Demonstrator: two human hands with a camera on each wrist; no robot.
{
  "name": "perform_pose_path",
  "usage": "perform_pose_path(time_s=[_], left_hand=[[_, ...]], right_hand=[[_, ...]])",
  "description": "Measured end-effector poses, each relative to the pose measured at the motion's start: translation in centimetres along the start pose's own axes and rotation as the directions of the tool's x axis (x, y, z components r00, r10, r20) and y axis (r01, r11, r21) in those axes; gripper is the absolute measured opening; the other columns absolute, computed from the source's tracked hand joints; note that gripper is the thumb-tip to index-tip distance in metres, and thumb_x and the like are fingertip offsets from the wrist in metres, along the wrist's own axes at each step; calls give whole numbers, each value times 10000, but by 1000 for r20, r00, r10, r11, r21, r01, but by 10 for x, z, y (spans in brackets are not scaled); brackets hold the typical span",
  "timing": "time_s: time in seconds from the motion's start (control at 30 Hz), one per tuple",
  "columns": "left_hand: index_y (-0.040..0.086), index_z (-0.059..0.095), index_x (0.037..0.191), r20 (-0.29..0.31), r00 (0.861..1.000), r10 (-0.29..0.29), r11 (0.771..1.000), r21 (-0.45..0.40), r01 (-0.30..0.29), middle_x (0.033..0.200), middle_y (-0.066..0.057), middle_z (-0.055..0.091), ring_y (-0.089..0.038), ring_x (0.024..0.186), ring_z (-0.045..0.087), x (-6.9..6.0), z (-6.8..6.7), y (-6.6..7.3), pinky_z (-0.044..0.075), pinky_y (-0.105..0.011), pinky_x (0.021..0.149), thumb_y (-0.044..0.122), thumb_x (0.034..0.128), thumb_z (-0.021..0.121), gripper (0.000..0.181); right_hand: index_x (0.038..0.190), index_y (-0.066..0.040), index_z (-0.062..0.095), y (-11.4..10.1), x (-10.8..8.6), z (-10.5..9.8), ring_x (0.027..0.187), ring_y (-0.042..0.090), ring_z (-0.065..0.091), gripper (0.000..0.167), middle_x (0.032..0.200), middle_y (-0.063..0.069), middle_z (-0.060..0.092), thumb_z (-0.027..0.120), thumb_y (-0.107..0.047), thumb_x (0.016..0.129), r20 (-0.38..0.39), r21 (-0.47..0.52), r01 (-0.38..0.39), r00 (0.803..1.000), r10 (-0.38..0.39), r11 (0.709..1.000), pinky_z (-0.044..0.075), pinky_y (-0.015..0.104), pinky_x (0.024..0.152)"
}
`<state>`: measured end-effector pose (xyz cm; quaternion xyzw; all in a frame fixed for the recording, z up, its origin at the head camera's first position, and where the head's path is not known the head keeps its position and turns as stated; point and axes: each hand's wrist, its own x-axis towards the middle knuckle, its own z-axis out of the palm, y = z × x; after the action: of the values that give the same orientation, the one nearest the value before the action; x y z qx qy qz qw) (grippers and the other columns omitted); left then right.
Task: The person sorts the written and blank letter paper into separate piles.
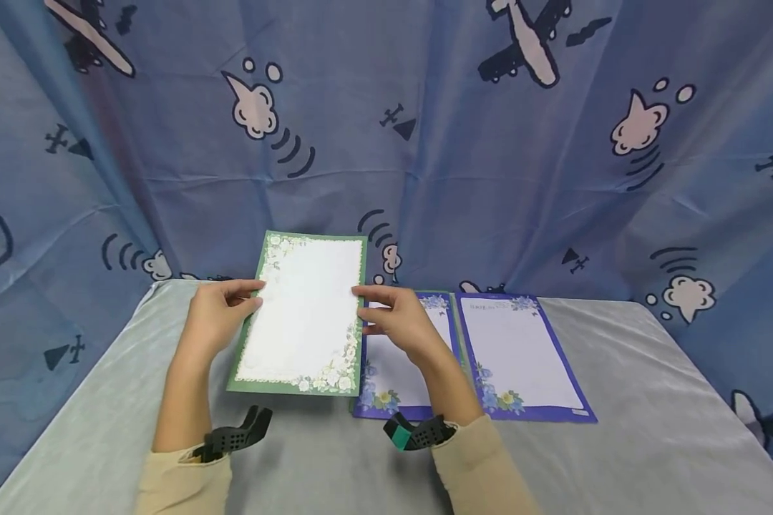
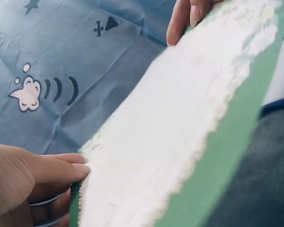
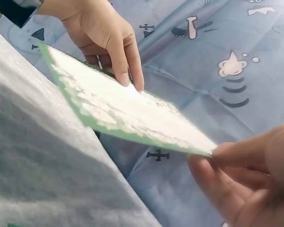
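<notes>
A sheet of stationery paper (image 1: pixel 303 307) with a green border and white flowers is held up, tilted, above the left middle of the table. My left hand (image 1: pixel 215 315) pinches its left edge between thumb and fingers. On the opposite edge, my right hand (image 1: pixel 399 318) has the same kind of pinch, plain in the right wrist view, where the sheet (image 3: pixel 118 101) appears nearly edge-on. Beneath the right hand lies a purple-bordered floral sheet (image 1: pixel 396 368), partly covered by the hand, forearm and green sheet. The writing area of the held sheet looks blank.
Right beside it lies another purple-bordered sheet (image 1: pixel 515 350) with faint marks near its top. Green edging shows between the two. A grey cloth covers the table (image 1: pixel 644 429). Behind it hangs a blue curtain (image 1: pixel 451 164) printed with planes and clouds. Each wrist wears a black band (image 1: pixel 235 433).
</notes>
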<state>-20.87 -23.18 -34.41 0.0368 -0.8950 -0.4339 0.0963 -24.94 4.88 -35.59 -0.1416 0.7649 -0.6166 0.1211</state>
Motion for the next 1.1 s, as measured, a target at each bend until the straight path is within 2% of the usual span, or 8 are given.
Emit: perform_pose_path(time_s=[0.17, 0.37, 0.5, 0.67, 0.93, 1.1], left_hand=[[44, 678, 1307, 31, 1000, 7, 1000, 11, -7, 1217, -230, 663, -336, 1077, 628, 4, 6, -12, 517, -376, 852, 102, 979, 642, 335], [37, 610, 1378, 108, 993, -57, 997, 52, 52, 1199, -236, 637, -360, 1098, 617, 8, 10, -22, 527, -414, 854, 100, 966, 657, 419], [40, 599, 1387, 153, 984, -87, 994, 77, 76, 1198, -240, 630, -368, 1098, 612, 10, 14, -32, 528, -407, 824, 108, 967, 657, 429], [26, 618, 1357, 185, 980, -71, 995, 78, 57, 1190, -253, 637, -378, 1096, 615, 11, 20, -44, 529, -410, 814, 93, 957, 668, 409], [10, 642, 1322, 199, 977, -72, 996, 70, 59, 1162, -247, 637, -365, 1072, 618, 13, 25, -51, 530, -421, 826, 69, 948, 671, 379], [8, 645, 1316, 191, 978, -83, 994, 92, 66, 1170, -252, 639, -375, 1084, 619, 13, 25, -56, 533, -438, 837, 64, 949, 667, 372]], right_hand=[[1358, -96, 648, 10, 3, 4, 1079, 220, 684, 406, 1474, 105, 569, 656, -28, 958, -8, 3, -28, 1000, 28, 1000, 617, 328, 832], [1336, -54, 656, 23, 9, 11, 861, 130, 661, 399, 1435, 147, 588, 662, 0, 941, 31, 0, -61, 998, 61, 998, 619, 323, 792], [1322, -33, 661, 31, 12, 15, 800, 115, 673, 382, 1413, 173, 592, 657, 7, 943, 42, -23, -89, 995, 90, 996, 623, 329, 778], [1329, -20, 650, 37, 11, 19, 805, 152, 706, 366, 1424, 189, 582, 637, -4, 963, 64, -49, -138, 988, 141, 989, 625, 322, 765], [1271, -25, 691, 47, 16, 25, 725, 160, 698, 331, 1277, 194, 626, 657, 9, 943, 28, -111, -157, 987, 161, 981, 624, 313, 713], [1279, -25, 684, 48, 16, 30, 675, 139, 698, 338, 1271, 196, 630, 657, 7, 943, 29, -117, -166, 985, 171, 979, 619, 295, 689]])
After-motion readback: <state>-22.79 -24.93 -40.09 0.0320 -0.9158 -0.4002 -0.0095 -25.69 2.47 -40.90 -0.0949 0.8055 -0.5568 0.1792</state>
